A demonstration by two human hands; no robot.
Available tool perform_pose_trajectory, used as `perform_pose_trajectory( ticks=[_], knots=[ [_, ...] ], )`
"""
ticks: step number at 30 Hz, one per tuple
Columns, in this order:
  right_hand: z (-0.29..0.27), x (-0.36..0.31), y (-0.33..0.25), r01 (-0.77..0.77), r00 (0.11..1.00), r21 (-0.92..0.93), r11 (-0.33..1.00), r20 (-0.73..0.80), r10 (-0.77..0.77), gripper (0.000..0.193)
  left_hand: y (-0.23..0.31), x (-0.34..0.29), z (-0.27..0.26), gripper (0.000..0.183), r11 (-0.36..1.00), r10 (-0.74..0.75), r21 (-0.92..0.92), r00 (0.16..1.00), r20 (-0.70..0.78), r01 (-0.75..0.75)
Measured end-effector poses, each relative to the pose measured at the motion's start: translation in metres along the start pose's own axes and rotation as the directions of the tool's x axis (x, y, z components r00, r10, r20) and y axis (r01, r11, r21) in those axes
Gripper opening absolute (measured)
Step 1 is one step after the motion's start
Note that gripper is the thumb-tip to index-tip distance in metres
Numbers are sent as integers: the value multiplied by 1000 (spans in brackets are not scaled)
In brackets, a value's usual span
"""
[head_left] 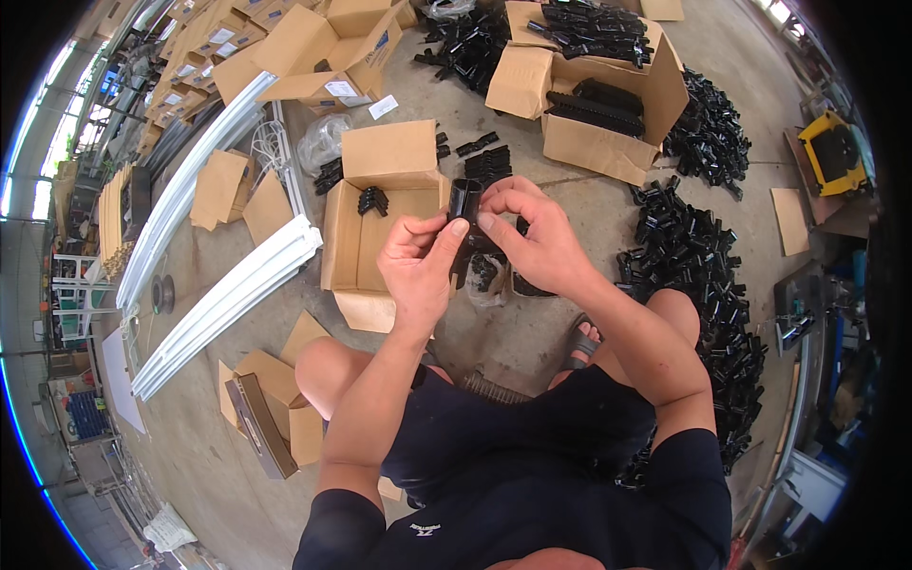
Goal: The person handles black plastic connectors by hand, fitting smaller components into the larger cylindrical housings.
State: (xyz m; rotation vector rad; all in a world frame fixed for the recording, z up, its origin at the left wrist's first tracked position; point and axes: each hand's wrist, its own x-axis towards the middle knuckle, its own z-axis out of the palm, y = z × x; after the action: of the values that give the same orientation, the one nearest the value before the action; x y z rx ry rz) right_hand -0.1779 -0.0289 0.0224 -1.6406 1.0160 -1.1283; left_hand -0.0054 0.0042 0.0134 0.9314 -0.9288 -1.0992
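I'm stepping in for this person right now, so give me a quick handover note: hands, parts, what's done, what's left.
Left hand: gripping the lower side of a black plastic part, thumb pressed on it.
Right hand: fingers pinching the same part from the top and right.
Open cardboard box straight ahead on the floor, with only a few black pieces inside.
Loose pile of black parts on the floor to the right; more in the big box behind.
Done: a few pieces boxed. Left: by the look of it, most of the pile.
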Motion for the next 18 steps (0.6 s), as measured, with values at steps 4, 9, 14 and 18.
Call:
perform_pose_trajectory(
  ticks=[4, 9, 14, 18],
  knots=[
    [-2, 3, 2, 59, 998, 6, 998, -5, -59, 15, 0, 2, -1, 13, 1000, -1, 15, 1000, -7, 1],
    [3, 5, 4, 62, 998, 0, 998, -25, -62, 14, 1, 3, 0, 13, 1000, -14, 6, 999, -30, 14],
    [2, 4, 3, 44, 999, 17, 999, 11, -44, 16, -1, 3, -1, 14, 1000, -3, 16, 1000, -28, 4],
    [-1, 5, 2, 91, 996, 6, 996, 14, -91, 15, -1, 4, -1, 14, 999, -2, 39, 1000, -24, 3]
  ],
)
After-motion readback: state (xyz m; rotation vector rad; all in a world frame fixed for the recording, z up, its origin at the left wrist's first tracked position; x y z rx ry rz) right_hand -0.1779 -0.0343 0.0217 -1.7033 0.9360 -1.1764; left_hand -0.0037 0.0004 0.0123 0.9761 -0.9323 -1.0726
